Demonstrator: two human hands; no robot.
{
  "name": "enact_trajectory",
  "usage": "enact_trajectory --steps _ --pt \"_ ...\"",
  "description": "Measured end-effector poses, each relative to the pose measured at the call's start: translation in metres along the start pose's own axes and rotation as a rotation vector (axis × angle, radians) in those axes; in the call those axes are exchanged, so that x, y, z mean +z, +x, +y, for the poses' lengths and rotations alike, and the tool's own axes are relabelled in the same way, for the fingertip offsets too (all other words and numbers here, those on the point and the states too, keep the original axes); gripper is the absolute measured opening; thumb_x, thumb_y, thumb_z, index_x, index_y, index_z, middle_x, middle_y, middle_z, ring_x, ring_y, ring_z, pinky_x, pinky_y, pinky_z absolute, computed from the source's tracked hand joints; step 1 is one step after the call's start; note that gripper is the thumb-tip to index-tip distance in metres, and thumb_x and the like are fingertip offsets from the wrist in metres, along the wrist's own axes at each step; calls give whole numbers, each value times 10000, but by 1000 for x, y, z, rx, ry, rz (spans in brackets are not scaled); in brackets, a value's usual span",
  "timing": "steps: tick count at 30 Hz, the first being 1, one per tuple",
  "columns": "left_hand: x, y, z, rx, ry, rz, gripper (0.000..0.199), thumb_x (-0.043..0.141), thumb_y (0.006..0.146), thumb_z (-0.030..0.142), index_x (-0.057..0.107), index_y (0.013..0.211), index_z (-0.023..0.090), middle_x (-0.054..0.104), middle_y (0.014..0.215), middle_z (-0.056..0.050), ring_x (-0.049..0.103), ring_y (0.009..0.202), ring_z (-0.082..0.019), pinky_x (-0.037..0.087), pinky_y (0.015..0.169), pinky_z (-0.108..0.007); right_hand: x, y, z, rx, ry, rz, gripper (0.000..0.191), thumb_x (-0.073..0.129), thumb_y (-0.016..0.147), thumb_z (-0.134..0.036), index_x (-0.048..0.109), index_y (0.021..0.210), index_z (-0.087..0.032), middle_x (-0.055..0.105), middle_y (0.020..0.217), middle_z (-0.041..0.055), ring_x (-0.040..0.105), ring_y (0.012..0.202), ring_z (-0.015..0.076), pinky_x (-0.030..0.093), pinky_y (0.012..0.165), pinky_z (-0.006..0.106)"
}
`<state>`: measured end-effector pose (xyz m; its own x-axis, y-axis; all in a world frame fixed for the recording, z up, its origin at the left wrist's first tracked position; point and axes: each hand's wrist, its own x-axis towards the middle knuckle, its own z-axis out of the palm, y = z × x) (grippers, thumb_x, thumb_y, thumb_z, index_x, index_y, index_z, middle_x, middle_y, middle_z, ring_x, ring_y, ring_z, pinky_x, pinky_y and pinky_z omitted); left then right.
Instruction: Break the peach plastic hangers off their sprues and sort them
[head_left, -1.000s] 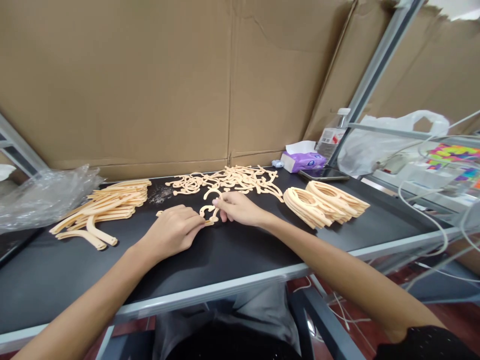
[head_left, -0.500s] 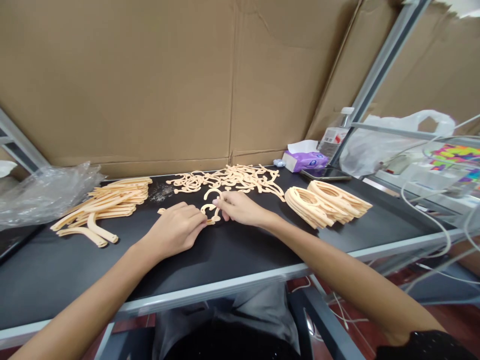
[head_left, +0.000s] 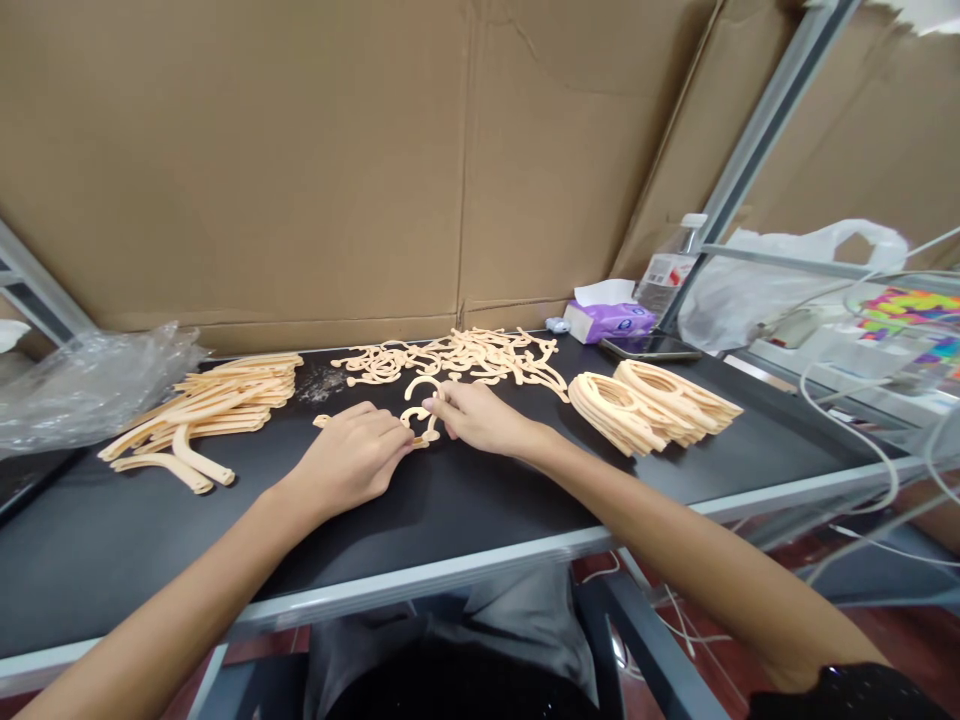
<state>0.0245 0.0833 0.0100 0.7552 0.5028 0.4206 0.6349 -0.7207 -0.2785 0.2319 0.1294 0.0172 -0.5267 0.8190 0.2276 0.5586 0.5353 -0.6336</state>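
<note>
My right hand (head_left: 472, 415) pinches a cream plastic hanger hook (head_left: 424, 384) by its side, its curved top pointing away from me. Directly to the left, my left hand (head_left: 358, 448) is closed over a cream plastic hanger piece (head_left: 424, 440), most of it hidden under the fingers; one end (head_left: 321, 421) shows past the knuckles. Hook and piece meet between the hands, but how they join cannot be made out. Just behind lies a loose heap of similar hooks (head_left: 480, 355).
Curved cream hanger arms (head_left: 240, 395) are piled at left beside a clear plastic bag (head_left: 97, 385). Stacked hanger pieces with oval openings (head_left: 652, 405) lie at right. Behind them are a phone (head_left: 651, 347), purple tissue pack (head_left: 611, 320) and bottle (head_left: 670, 268). A cardboard wall (head_left: 300, 170) closes off the back.
Both hands hold nearly the same place and grip. The whole view has shifted very slightly; nothing is visibly picked up or let go.
</note>
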Motion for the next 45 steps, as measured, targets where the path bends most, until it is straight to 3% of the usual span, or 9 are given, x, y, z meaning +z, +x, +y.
enact_trajectory --steps 8,14,25,37,45 --pt "-1 1 1 15 27 0 228 474 949 156 665 824 148 681 766 -59 598 694 -190 423 710 -343 5 0 2 10 -91 37 285 453 981 -356 488 745 -199 556 634 -10 496 605 124 319 601 244" --pt "-2 1 0 27 88 -8 234 473 936 147 664 801 145 683 753 -62 595 671 -194 426 688 -348 11 -1 6 -80 -222 67 247 439 989 -369 537 851 -190 598 724 27 529 680 151 320 627 251" --pt "-2 0 0 -3 36 5 253 463 945 160 670 798 155 690 747 -60 630 699 -193 445 690 -342 14 -4 -1 -52 16 82 297 458 981 -306 452 703 -204 567 613 -26 537 617 117 353 646 235" --pt "2 -1 -1 -58 -47 7 205 511 913 155 663 776 163 685 723 -38 625 679 -192 427 664 -343 21 -6 2 -195 -82 140 250 443 979 -313 432 750 -216 440 605 -38 392 557 115 275 588 244" --pt "5 -4 -2 -92 -118 45 232 508 912 150 661 739 165 697 707 -46 627 673 -189 436 684 -339 23 -5 2 -156 -19 163 257 444 974 -316 437 738 -215 482 604 -41 415 544 106 296 591 230"
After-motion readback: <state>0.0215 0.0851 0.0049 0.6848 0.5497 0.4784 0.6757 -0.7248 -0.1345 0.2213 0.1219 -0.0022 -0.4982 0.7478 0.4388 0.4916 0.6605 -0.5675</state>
